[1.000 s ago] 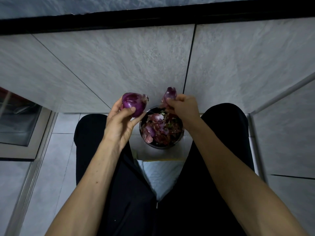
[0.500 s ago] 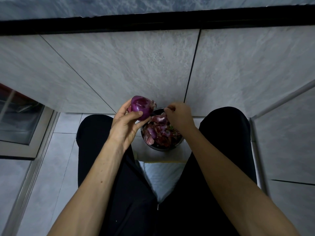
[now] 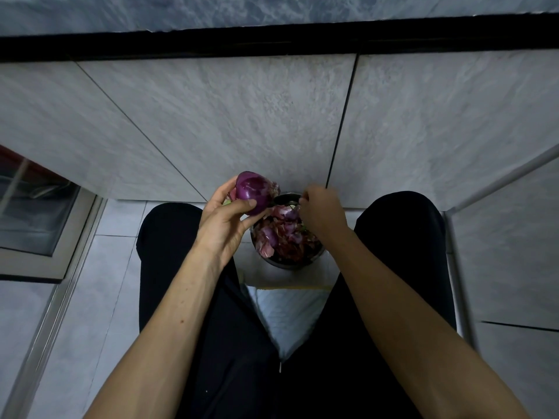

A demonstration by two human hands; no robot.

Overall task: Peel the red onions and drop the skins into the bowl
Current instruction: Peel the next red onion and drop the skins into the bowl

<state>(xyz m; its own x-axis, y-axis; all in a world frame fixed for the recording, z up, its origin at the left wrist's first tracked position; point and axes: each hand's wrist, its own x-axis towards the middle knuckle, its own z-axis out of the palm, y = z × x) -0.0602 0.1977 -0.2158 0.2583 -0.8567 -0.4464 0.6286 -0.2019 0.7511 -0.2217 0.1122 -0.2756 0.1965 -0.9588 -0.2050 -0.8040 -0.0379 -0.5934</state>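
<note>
My left hand (image 3: pixel 225 220) grips a glossy purple red onion (image 3: pixel 252 192), held just left of and above the bowl. Loose skin hangs off the onion's right side. A dark round bowl (image 3: pixel 290 263) sits between my knees, full of purple and reddish onion skins (image 3: pixel 279 234). My right hand (image 3: pixel 322 211) hovers over the bowl's far right rim, fingers curled downward. Nothing shows between its fingers, though their tips are partly hidden.
I sit with black-trousered legs either side of a white padded mat (image 3: pixel 287 309) on a pale tiled floor. Grey stone-look cabinet doors (image 3: pixel 230 125) stand close in front. A glass-fronted unit (image 3: pixel 36 213) is at the left, another panel at the right.
My right hand held a piece of purple skin a second ago; it dropped over the bowl and the skin no longer shows in it. The onion in my left hand moved right, toward the bowl.
</note>
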